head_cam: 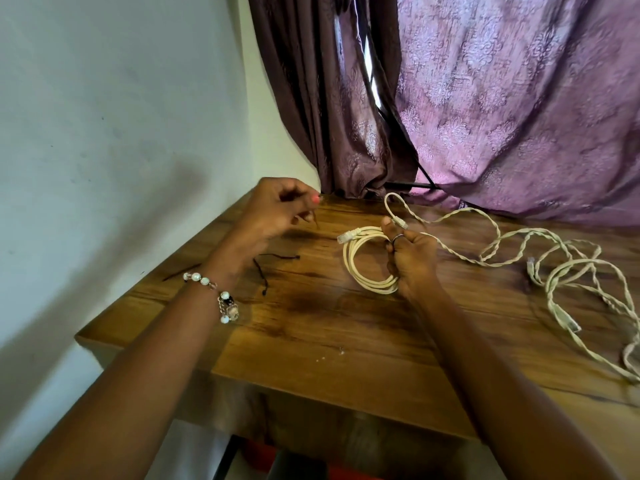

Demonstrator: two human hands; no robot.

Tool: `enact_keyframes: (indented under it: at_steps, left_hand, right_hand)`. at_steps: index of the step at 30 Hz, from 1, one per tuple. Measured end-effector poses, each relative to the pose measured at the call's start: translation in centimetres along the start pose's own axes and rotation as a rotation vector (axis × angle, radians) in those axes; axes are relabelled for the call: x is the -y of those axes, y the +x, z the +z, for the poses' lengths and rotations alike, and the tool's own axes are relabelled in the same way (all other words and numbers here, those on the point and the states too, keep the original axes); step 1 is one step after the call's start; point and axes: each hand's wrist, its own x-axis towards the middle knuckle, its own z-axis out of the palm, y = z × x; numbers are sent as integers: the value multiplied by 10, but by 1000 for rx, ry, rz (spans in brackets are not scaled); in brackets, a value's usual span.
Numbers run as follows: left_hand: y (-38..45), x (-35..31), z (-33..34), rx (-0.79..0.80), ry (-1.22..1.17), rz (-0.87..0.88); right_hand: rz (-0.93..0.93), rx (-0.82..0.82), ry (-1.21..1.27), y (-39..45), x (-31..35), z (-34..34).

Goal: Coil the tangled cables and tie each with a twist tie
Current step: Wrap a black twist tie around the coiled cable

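Note:
My right hand (412, 258) grips a cream cable wound into a small coil (360, 261), held just above the wooden table (329, 334). One clear plug sticks out at the coil's top left, another by my thumb. My left hand (277, 209) is raised to the left of the coil and pinches a thin dark twist tie (316, 216) that hangs from its fingers. More dark twist ties (263, 271) lie on the table under my left wrist. A tangle of cream cables (554, 271) spreads over the table's right side.
The table stands in a corner, with a white wall on the left and purple curtains (485, 116) at the back. A black cord (412, 185) runs down behind the curtain. The table's front edge is near me, with red and dark items (277, 459) below it.

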Motion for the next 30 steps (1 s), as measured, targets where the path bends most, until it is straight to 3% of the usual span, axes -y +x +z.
enact_keyframes:
  at_steps: [3, 6, 13, 17, 24, 30]
  left_hand:
    - [-5, -8, 36, 141, -224, -110]
    - [-5, -5, 63, 133, -384, -208]
    - [9, -1, 103, 56, -265, -195]
    - [23, -1, 112, 9, -326, -214]
    - [46, 11, 115, -54, -153, -88]
    - [46, 22, 100, 27, -287, -130]
  right_hand:
    - [-29, -29, 9, -1, 4, -2]
    - [-55, -68, 19, 2, 8, -6]
    - [-77, -85, -30, 11, 14, -20]
    - [-70, -37, -72, 14, 17, -25]
    - [-46, 108, -99, 11, 28, -30]
    - [-19, 139, -111, 10, 31, -30]
